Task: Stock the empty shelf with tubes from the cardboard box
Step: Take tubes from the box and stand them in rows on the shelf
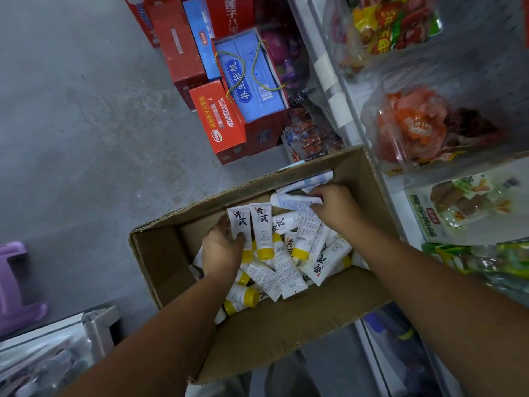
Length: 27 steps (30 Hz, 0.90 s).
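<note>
From my remote seat, the grey concrete floor (71, 124) fills the left of the view. White shelving (340, 78) runs down the right, loaded with bagged snacks (415, 124). The open cardboard box (286, 325) sits between them, just beside the shelf front. Beyond it stand red gift cartons (217, 121) (one holds a blue inner box with yellow cord handles), and a purple stool (17, 282) shows at the left edge.

Inside the box lies a loose heap of tubes (286, 270), white with yellow caps, crossing one another. The left hand (221, 249) reaches into the box's left side, fingers and thumb wrapped round a yellow-capped tube (239, 224) standing cap down. The right hand (335, 207) is at the far right corner, fingertips pinching a blue-printed tube (294, 200) that lies sideways. A second blue tube (317, 178) rests just behind it against the far wall.
</note>
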Each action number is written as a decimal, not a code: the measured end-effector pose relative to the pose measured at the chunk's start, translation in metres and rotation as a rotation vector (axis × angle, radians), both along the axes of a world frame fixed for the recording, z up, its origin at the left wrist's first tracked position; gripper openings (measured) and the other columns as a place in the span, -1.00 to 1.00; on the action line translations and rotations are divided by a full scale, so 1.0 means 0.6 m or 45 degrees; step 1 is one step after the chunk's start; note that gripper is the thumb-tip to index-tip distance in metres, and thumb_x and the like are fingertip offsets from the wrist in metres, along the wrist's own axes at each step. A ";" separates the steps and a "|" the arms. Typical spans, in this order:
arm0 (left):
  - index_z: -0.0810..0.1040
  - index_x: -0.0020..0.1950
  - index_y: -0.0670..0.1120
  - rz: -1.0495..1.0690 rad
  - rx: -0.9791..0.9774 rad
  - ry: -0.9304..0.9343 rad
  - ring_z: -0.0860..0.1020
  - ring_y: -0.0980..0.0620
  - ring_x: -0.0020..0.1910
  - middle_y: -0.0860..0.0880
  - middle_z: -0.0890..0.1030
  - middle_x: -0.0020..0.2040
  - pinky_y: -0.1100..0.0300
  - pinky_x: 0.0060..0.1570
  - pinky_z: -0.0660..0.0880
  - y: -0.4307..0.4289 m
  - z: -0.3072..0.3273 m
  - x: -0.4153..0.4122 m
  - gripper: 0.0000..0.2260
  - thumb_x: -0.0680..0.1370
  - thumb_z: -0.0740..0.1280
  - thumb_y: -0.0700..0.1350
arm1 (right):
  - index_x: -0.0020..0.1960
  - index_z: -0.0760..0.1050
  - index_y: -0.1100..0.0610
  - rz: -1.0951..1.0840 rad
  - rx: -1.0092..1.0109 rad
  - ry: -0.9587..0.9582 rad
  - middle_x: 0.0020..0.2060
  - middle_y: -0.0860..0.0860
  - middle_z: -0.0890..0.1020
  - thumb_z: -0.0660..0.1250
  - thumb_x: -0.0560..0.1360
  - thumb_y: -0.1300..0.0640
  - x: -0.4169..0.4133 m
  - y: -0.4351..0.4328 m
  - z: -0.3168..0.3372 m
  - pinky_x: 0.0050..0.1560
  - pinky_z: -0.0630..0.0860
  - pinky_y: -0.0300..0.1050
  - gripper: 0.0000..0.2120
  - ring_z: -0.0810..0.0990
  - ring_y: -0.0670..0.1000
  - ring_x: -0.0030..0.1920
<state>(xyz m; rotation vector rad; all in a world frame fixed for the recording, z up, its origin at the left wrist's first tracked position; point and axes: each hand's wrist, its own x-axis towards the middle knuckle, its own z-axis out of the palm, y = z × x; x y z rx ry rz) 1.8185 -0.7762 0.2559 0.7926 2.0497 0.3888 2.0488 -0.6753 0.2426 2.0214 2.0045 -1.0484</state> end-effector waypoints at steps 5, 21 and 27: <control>0.65 0.17 -0.10 0.125 0.033 -0.062 0.60 0.07 -0.04 -0.03 0.69 0.07 0.31 -0.11 0.47 0.035 0.000 0.028 -0.76 0.51 0.45 -0.16 | 0.19 0.61 0.05 -0.050 -0.004 0.072 -0.01 0.06 0.67 0.37 0.50 0.13 0.017 -0.006 0.022 0.01 0.57 -0.04 -0.74 0.63 0.09 -0.01; 0.55 0.10 -0.18 0.995 -0.163 -0.968 0.67 0.01 -0.30 -0.17 0.68 -0.06 0.14 -0.18 0.66 0.155 -0.067 0.154 -0.73 0.45 0.50 -0.31 | 0.06 0.65 0.07 -0.011 0.052 0.220 -0.16 -0.01 0.69 0.40 0.44 0.20 0.054 -0.025 0.077 -0.12 0.57 -0.10 -0.80 0.63 -0.04 -0.15; 0.53 0.07 -0.26 1.080 -0.177 -1.053 0.63 -0.10 -0.32 -0.23 0.63 -0.11 0.13 -0.47 0.61 0.178 -0.089 0.166 -0.78 0.48 0.47 -0.34 | 0.06 0.65 0.03 -0.074 0.079 0.269 -0.15 -0.04 0.69 0.40 0.44 0.19 0.068 -0.022 0.086 -0.07 0.60 0.01 -0.78 0.64 -0.04 -0.12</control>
